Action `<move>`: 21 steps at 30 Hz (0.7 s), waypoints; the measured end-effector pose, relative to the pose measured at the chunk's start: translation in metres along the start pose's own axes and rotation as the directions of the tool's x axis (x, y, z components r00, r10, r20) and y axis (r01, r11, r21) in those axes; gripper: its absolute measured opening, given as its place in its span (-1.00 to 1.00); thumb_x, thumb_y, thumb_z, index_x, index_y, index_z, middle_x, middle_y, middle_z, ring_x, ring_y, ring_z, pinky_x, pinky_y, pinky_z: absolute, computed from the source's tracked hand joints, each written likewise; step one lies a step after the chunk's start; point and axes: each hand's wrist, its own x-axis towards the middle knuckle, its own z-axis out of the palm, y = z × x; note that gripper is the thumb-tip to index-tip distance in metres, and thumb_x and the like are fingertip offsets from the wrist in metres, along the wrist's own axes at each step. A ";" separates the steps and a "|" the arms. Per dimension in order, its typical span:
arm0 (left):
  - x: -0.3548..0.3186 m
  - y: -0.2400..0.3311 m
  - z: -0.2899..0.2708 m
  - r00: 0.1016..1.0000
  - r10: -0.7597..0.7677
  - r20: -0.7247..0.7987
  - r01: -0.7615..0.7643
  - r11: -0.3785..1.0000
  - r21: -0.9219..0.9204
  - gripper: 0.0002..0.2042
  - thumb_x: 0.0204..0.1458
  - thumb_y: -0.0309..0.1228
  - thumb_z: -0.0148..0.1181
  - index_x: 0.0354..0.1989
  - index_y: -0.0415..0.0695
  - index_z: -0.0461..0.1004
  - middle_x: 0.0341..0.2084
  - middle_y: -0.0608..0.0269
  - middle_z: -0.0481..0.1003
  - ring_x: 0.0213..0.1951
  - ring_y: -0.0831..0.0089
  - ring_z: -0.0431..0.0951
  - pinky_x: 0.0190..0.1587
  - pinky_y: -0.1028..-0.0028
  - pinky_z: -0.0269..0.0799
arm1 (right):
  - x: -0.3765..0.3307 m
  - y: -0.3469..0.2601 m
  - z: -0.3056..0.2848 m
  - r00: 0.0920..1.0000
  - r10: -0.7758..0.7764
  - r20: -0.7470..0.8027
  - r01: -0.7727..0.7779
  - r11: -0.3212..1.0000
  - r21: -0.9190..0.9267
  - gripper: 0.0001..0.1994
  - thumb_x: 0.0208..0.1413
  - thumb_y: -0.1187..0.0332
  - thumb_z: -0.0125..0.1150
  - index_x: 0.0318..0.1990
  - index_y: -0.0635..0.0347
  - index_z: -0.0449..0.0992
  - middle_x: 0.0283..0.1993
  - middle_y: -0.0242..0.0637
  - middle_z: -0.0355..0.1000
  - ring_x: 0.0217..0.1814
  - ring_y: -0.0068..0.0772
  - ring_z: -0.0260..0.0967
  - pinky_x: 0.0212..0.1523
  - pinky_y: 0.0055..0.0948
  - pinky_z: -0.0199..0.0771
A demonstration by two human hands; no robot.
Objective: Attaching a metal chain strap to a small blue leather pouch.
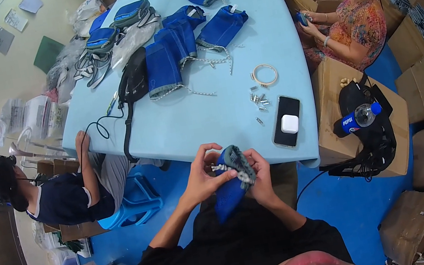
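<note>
A blue mesh pouch [228, 198] with a grey-green rim and a speckled white cord hangs between my hands, just off the table's near edge. My left hand [203, 178] is closed on it, with thumb and fingers at the cord near the rim. On the other side my right hand [261, 178] grips the rim; some of its fingers are hidden behind the pouch. Similar blue pouches [162, 66] with speckled cords lie farther up the table, several of them overlapping. Small metal pieces [260, 100] are scattered beyond my right hand.
On the light blue table [211, 127] are a ring [264, 75], a phone [285, 139] under a white case [290, 124], and a black bag [133, 78]. A bottle [360, 119] rests on a carton at right. One person [69, 191] sits left, another [356, 16] right.
</note>
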 end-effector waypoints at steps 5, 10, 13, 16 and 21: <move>0.030 0.000 -0.008 1.000 0.002 -0.027 0.002 0.989 0.150 -0.49 0.04 -0.39 0.56 0.09 -0.13 0.38 -0.47 0.36 0.58 -0.36 0.65 0.55 -0.33 0.57 0.46 | -0.006 0.008 -0.030 0.996 0.023 -0.083 -0.026 0.999 -0.034 -0.84 0.29 0.65 0.19 -0.04 0.26 0.44 -0.12 -0.37 0.58 -0.14 -0.61 0.52 -0.19 -0.60 0.51; 0.060 -0.015 -0.021 0.979 -0.185 0.085 0.180 0.981 0.065 -0.56 0.07 -0.38 0.53 0.05 -0.10 0.43 -0.36 0.35 0.60 -0.34 0.67 0.53 -0.32 0.59 0.42 | -0.035 0.024 -0.066 0.966 0.189 -0.178 -0.215 0.967 -0.139 -0.95 0.34 0.53 0.21 -0.15 0.24 0.44 -0.24 -0.29 0.57 -0.23 -0.52 0.54 -0.18 -0.51 0.56; 0.106 -0.027 -0.039 0.947 -0.224 0.228 0.174 0.960 0.219 -0.62 0.04 -0.38 0.53 0.02 -0.02 0.54 -0.25 0.43 0.60 -0.35 0.72 0.49 -0.34 0.64 0.34 | -0.064 0.036 -0.087 0.950 0.262 -0.171 -0.287 0.947 -0.142 -0.95 0.34 0.51 0.22 -0.16 0.24 0.46 -0.25 -0.29 0.57 -0.23 -0.52 0.55 -0.16 -0.51 0.57; 0.186 0.010 -0.056 0.992 -0.121 0.027 0.114 0.979 0.171 -0.63 0.06 -0.41 0.48 0.05 -0.03 0.56 -0.25 0.36 0.66 -0.26 0.68 0.60 -0.29 0.61 0.43 | -0.083 0.038 -0.104 0.929 0.334 -0.162 -0.366 0.899 -0.243 -0.94 0.34 0.48 0.23 -0.17 0.26 0.48 -0.24 -0.28 0.58 -0.21 -0.51 0.56 -0.15 -0.50 0.58; 0.347 0.083 -0.079 0.979 0.014 -0.202 -0.154 0.699 -0.698 -0.39 0.18 -0.26 0.41 0.33 -0.12 0.26 -0.02 0.08 0.53 -0.13 0.31 0.63 0.02 0.32 0.60 | -0.106 0.049 -0.138 0.910 0.344 -0.232 -0.399 0.877 -0.266 -0.91 0.34 0.43 0.25 -0.16 0.28 0.53 -0.25 -0.27 0.61 -0.20 -0.49 0.58 -0.12 -0.48 0.59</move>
